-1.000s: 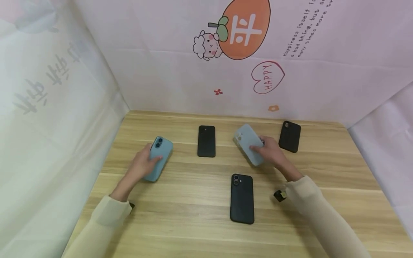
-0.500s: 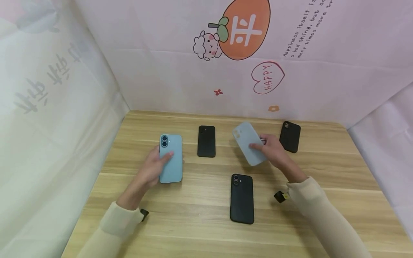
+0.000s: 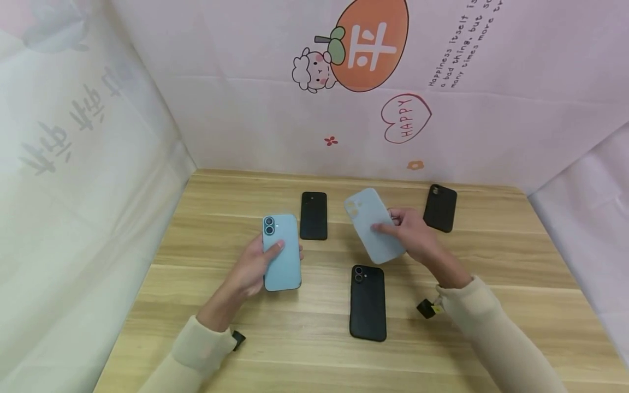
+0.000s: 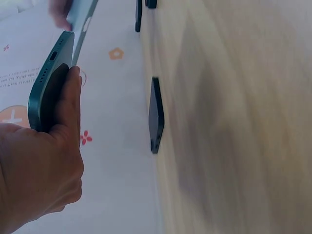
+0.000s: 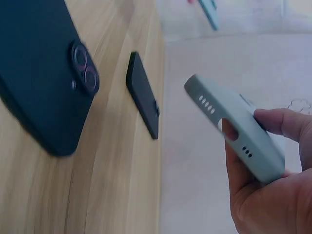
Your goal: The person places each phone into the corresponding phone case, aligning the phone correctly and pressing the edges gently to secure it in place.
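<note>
My left hand (image 3: 251, 267) grips a light blue phone (image 3: 286, 267) around its sides, thumb on the back below the two lenses. The left wrist view shows the phone's bottom edge (image 4: 44, 73), with its port, raised over the table. My right hand (image 3: 415, 237) pinches a pale blue phone case (image 3: 369, 221), thumb on its outer back and fingers behind. Its camera cutouts point up and left, and no phone is in it. In the right wrist view, the lower rim of the case (image 5: 229, 119) shows a port opening and small holes. Phone and case are held apart.
On the wooden table (image 3: 304, 349) lie a black phone (image 3: 313, 217) at the back middle and a larger black phone (image 3: 368, 305) nearer the front. A black phone case (image 3: 440, 208) lies at the back right. Printed white cloth (image 3: 255, 120) walls the back and sides.
My left hand has carried the blue phone rightward from the table's left side, turning its back toward the head camera. My right hand has brought the case slightly left, tilting it up.
</note>
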Available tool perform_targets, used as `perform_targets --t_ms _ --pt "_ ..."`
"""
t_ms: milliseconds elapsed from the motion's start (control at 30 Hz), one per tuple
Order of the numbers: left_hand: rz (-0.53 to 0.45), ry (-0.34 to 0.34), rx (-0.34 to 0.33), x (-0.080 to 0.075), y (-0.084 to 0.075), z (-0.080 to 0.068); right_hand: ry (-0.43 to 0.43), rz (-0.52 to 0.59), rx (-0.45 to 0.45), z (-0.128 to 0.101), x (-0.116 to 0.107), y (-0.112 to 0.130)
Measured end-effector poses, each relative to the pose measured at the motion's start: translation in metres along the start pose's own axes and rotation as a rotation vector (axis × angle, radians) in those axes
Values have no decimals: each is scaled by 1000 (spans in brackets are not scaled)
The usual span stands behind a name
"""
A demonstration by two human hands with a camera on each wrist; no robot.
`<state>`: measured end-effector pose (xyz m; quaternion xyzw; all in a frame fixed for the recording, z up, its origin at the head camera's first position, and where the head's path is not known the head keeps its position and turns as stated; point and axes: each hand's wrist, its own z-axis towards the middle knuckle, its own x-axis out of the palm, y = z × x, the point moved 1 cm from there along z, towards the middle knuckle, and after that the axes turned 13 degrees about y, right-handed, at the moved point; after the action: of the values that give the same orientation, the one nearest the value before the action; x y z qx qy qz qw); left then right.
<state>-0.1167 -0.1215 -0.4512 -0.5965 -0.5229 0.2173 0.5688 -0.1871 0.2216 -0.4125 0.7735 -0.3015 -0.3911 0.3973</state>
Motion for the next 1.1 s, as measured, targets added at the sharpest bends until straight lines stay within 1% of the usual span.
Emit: perform_targets --t_ms 100,233,400,500,633,733,867,1000,1100 --pt "-21 8 -5 8 5 1 6 13 3 -6 5 5" --pt "-19 17 -9 16 11 3 0 14 -15 -12 14 13" --pt "-63 64 5 28 16 6 22 76 -68 -19 27 21" --pt "-72 95 25 35 18 8 32 79 -90 -23 34 25" --pt "-91 118 27 44 20 9 44 93 -109 -25 44 29" --pt "-89 108 12 51 21 11 46 108 -119 -27 49 31" --pt "-49 93 -22 57 23 14 52 147 -139 -27 54 31" --pt "-48 121 -43 60 24 14 55 181 -148 -27 59 29" --pt "-77 151 -34 62 24 14 57 204 -152 -26 62 28"
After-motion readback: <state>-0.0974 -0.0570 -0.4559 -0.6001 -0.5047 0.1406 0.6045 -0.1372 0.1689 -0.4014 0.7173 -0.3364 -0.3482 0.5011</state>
